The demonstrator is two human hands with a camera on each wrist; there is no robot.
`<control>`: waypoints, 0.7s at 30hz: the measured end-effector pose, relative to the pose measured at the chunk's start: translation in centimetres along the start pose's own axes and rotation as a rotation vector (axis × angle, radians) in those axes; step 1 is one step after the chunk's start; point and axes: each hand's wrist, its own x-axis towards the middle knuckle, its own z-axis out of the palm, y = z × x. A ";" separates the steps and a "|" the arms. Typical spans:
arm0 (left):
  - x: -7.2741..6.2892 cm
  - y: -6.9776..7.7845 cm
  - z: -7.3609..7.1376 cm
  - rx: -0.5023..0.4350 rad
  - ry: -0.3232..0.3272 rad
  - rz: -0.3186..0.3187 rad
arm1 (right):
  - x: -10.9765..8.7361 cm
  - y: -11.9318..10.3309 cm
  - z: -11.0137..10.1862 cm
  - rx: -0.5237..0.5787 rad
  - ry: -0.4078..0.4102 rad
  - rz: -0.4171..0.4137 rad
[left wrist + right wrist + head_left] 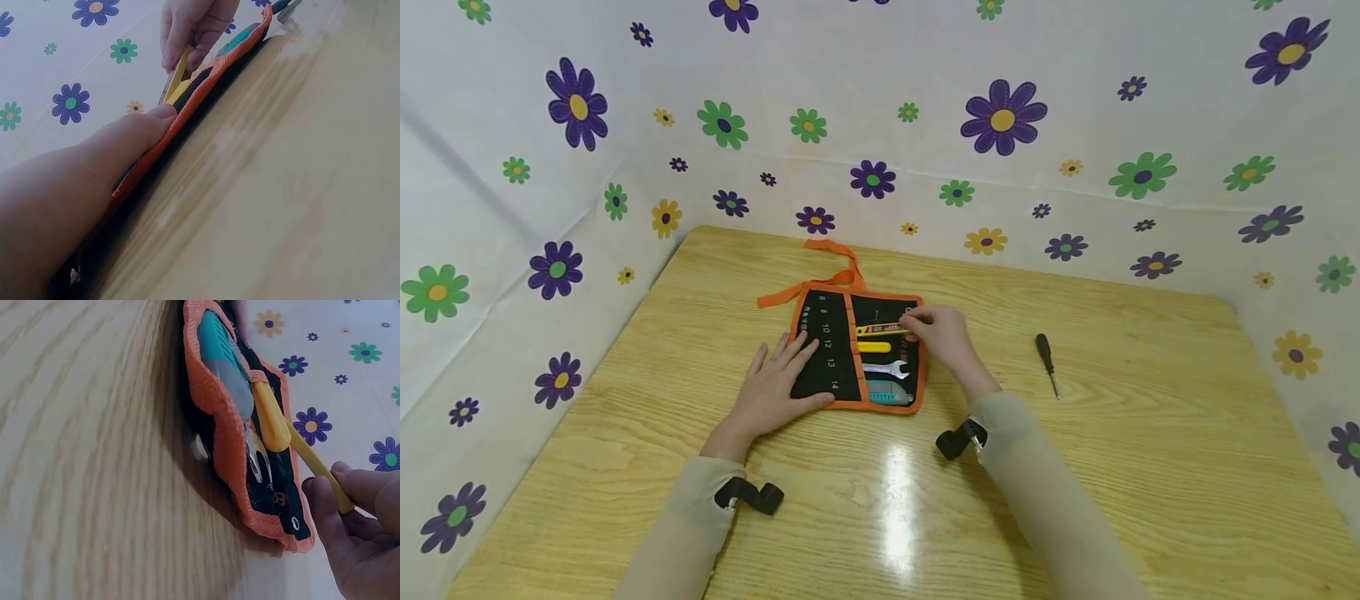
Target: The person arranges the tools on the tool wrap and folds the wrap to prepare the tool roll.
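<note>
A black tool pouch with orange edging lies unrolled on the table. My left hand rests with spread fingers on its numbered left part, thumb along the near edge. My right hand pinches the outer end of a slim yellow tool with a printed label; the other end sits at the pocket edge. In the right wrist view this tool slants out beyond the pouch. Below it in the pockets are a yellow handle, an open-end wrench and a teal and grey utility knife.
A black-handled screwdriver lies on the wooden table, right of the pouch. Orange tie straps trail from the pouch's far side. A flower-printed cloth rises behind the table.
</note>
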 end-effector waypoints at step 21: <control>-0.1 0.4 -0.3 -0.001 0.008 0.019 | 0.9 0.2 0.2 -0.286 -0.173 -0.172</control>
